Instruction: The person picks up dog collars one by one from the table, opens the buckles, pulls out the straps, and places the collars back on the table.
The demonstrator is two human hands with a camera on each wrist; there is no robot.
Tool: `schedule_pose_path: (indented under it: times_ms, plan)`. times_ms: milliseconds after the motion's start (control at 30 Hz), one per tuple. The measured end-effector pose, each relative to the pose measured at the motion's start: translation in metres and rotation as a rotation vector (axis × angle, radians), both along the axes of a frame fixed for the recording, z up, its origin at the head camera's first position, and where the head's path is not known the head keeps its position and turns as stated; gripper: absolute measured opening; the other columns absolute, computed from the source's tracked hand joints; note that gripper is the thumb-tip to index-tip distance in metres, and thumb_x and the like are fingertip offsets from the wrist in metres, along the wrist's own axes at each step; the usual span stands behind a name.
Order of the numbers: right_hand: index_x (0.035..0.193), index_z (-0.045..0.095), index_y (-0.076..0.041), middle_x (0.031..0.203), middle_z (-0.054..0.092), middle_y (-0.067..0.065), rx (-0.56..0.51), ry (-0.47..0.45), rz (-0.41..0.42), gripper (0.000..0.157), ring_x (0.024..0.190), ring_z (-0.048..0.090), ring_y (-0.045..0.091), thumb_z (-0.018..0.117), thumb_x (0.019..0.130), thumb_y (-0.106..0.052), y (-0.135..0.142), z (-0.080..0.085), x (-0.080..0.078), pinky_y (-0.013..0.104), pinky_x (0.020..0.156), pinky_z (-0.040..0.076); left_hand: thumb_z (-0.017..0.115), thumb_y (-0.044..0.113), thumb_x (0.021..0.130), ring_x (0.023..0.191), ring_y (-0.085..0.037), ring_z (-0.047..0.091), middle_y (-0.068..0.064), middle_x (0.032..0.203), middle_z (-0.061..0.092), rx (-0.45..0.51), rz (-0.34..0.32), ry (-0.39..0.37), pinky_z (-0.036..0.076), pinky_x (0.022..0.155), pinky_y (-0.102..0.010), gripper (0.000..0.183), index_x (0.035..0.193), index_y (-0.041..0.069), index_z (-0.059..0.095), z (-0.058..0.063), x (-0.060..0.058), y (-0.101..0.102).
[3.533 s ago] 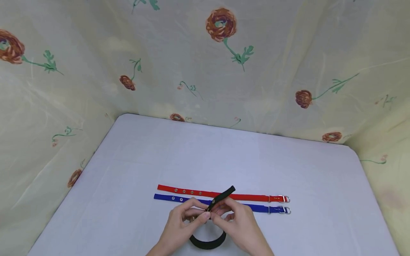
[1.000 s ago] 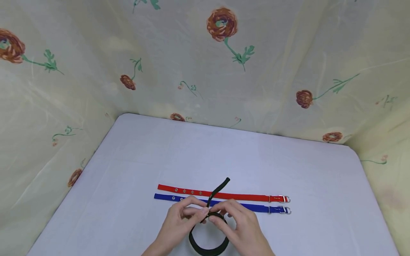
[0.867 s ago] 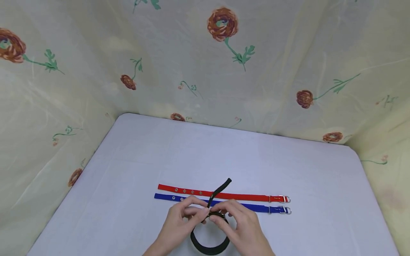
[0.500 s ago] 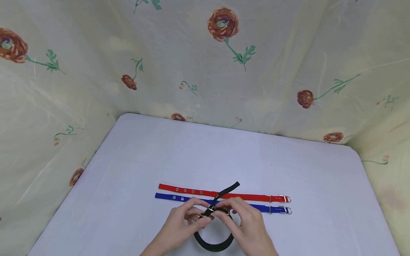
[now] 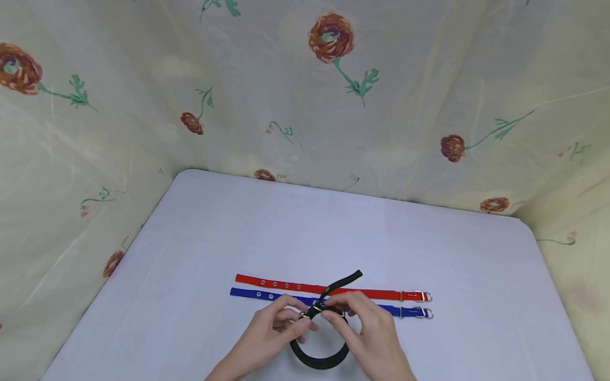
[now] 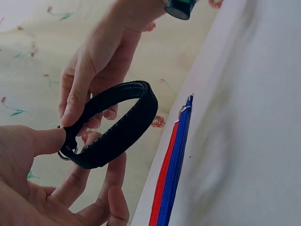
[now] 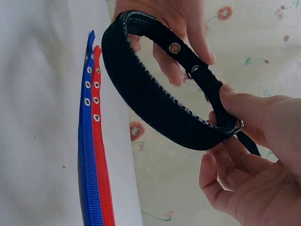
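A black pet collar is bent into a loop above the near part of the table, its free tail pointing up and right past the metal buckle. My left hand pinches the loop's left side by the metal fittings. On the other side my right hand pinches the strap between thumb and fingers. In the right wrist view an eyelet shows on the black collar, near a metal ring. Whether the buckle pin sits in a hole is hidden. Behind the hands lie a red collar and a blue collar.
The red and blue collars lie flat and parallel across the white table, eyelets at left and metal buckles at right. A flowered curtain stands round the table's back and sides.
The black loop has shifted slightly right and up. Its tail swung further right. The metal fittings, earlier covered by fingers, now show between the hands. Red and blue collars stay put.
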State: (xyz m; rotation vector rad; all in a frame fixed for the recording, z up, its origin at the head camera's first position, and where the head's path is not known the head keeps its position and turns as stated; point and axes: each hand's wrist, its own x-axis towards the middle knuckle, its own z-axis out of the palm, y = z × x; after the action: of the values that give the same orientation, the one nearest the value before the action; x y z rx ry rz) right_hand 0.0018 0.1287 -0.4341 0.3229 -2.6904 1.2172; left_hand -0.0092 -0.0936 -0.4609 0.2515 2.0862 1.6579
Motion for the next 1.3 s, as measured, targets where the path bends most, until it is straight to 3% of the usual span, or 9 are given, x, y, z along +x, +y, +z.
schedule_pose_path:
  times_ms: [300,600,867,1100,1300]
  plan:
    - [0.106,0.075,-0.027,0.098,0.074,-0.021,0.013,0.041,0.003,0.026,0.090,0.069,-0.005,0.090,0.087,-0.019,0.0002,0.0009,-0.0007,0.027,0.079,0.064,0.065,0.042,0.108,0.087,-0.017,0.075,-0.006,0.109,0.084,0.047,0.032,-0.077,0.051,0.093,-0.037,0.029,0.123,0.018,0.065,0.0023,-0.0013,0.0003]
    - [0.106,0.075,-0.028,0.100,0.073,-0.021,-0.009,0.012,0.020,0.026,0.091,0.069,-0.005,0.089,0.088,-0.017,-0.0008,0.0013,-0.0010,0.026,0.079,0.064,0.065,0.043,0.108,0.085,-0.014,0.074,-0.006,0.101,0.084,0.022,0.033,-0.047,0.054,0.088,-0.031,0.030,0.123,0.016,0.068,0.0029,-0.0024,-0.0004]
    - [0.109,0.074,-0.025,0.100,0.074,-0.014,-0.001,-0.021,-0.111,0.025,0.089,0.067,-0.001,0.086,0.091,-0.014,-0.0022,0.0028,-0.0010,0.024,0.080,0.062,0.065,0.042,0.108,0.086,-0.026,0.077,-0.008,0.097,0.083,0.016,0.040,-0.024,0.056,0.085,-0.028,0.030,0.125,0.017,0.069,0.0022,-0.0018,-0.0030]
    - [0.113,0.074,-0.022,0.104,0.077,-0.009,0.003,-0.067,-0.235,0.020,0.087,0.066,0.005,0.082,0.095,-0.017,0.0012,0.0073,-0.0011,0.021,0.077,0.059,0.064,0.044,0.108,0.084,-0.018,0.076,-0.006,0.097,0.084,-0.004,0.063,-0.033,0.053,0.090,-0.034,0.032,0.125,0.017,0.066,0.0018,-0.0019,-0.0040]
    - [0.113,0.074,-0.022,0.105,0.078,-0.007,0.004,-0.090,-0.232,0.020,0.087,0.066,0.007,0.083,0.096,-0.018,0.0035,0.0088,-0.0018,0.021,0.075,0.058,0.064,0.044,0.108,0.086,-0.018,0.074,-0.004,0.099,0.084,0.001,0.055,-0.055,0.050,0.091,-0.038,0.031,0.125,0.019,0.066,-0.0010,-0.0017,-0.0045]
